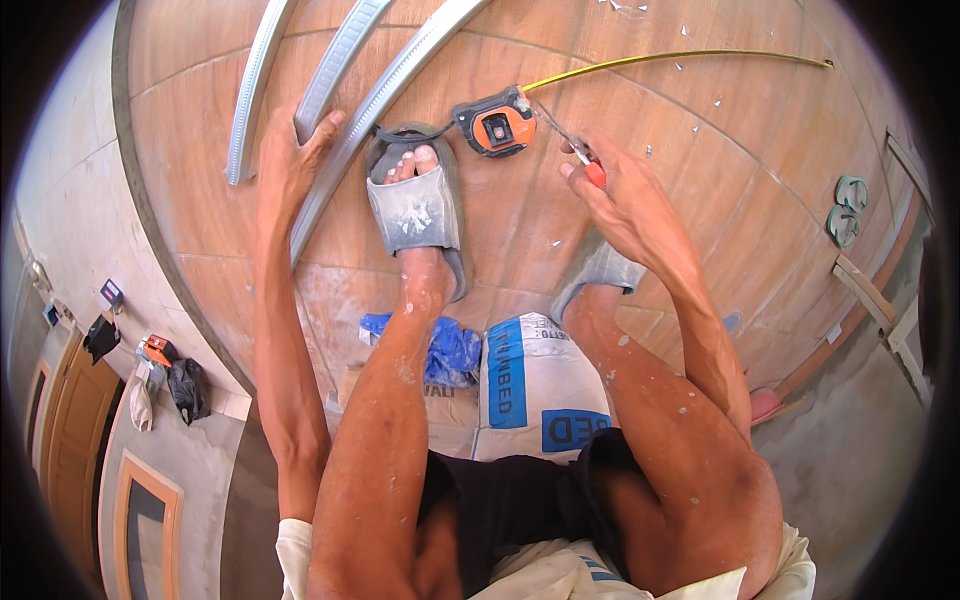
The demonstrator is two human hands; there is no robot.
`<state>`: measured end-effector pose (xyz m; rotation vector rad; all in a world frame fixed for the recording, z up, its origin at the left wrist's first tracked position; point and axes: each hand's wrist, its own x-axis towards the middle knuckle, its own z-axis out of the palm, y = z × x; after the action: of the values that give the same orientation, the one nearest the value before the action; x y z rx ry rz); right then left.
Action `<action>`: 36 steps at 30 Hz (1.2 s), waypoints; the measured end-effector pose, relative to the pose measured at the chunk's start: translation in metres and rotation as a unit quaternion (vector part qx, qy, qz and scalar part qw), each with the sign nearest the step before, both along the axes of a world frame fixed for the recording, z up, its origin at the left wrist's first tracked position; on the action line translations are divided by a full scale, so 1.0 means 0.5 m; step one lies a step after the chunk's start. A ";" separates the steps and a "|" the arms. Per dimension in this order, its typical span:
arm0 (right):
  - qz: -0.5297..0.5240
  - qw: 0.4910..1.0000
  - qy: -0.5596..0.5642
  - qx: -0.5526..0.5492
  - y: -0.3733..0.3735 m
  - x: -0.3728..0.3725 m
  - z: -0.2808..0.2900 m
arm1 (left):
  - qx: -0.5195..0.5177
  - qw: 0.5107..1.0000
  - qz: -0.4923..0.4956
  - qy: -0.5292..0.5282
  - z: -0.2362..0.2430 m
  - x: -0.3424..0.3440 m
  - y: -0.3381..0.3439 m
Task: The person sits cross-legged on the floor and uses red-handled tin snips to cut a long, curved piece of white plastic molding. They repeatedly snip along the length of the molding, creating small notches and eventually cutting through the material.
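Note:
My left hand closes around the near end of a grey metal profile strip, the middle one of three. To its left lies another metal strip; a third, longer strip runs just right of my fingers. My right hand grips red-handled metal snips, whose tips point up and left towards the tape measure. The fingers partly cover the tool. An orange and black tape measure lies between my hands, its yellow blade drawn out to the right across the floor.
My slippered feet stand on the tiled floor. Below them are a printed paper sack and a blue plastic bag. Metal scraps lie at the upper right. Green slippers sit far right; a wall curves along the left.

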<state>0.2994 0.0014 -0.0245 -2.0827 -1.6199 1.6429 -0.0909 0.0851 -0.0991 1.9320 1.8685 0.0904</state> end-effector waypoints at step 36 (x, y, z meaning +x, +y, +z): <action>-0.029 1.000 0.007 0.001 0.060 -0.042 0.077 | -0.143 0.977 0.039 -0.156 0.222 0.300 0.004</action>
<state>0.2783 0.0314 0.0139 -2.0915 -1.5407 1.6350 0.0593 0.0872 0.0120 1.5529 1.6478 0.1332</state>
